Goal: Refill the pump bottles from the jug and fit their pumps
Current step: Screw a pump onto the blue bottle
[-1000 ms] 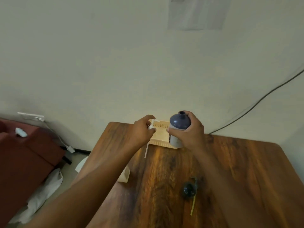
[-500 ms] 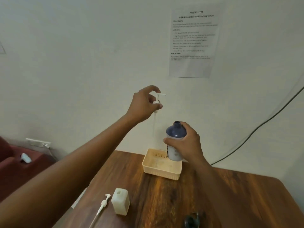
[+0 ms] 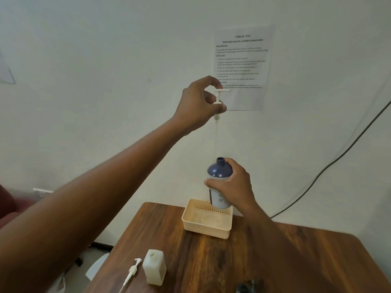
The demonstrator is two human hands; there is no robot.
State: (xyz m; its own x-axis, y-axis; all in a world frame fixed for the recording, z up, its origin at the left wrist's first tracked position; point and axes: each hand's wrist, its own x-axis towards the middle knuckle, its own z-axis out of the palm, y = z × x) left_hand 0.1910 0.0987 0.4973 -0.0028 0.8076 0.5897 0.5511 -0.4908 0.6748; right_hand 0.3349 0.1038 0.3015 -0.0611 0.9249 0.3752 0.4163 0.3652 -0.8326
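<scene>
1. Left hand (image 3: 198, 104), raised high against the wall: fingers (image 3: 221, 107) pinch the white pump (image 3: 218, 98) at its collar, nozzle pointing right. The dip tube hangs straight down from the grip, faint against the wall; its lower end seems to sit just above the bottle's mouth, though contact cannot be told. Likely held this high so the long tube can clear the neck and drop in plumb.
2. Right hand (image 3: 232, 187): fingers wrapped around the blue-topped bottle (image 3: 219, 180) at its shoulder, holding it upright above the far edge of the basket (image 3: 206, 227). Mouth open, directly under the pump. The grip looks meant to steady the neck as a target.
3. The basket sits at the far end of the desk (image 3: 254, 261), holding nothing visible; probably the spot for finished bottles.
4. Near left on the desk: a white square bottle (image 3: 154, 267), uncapped, with a second pump (image 3: 132, 271) lying just beside it on its left, tube reaching the near edge. Judged the next pair to do.
5. Near edge, right of centre: a dark object (image 3: 246, 287), cut off, unidentifiable.
6. No jug in view.
</scene>
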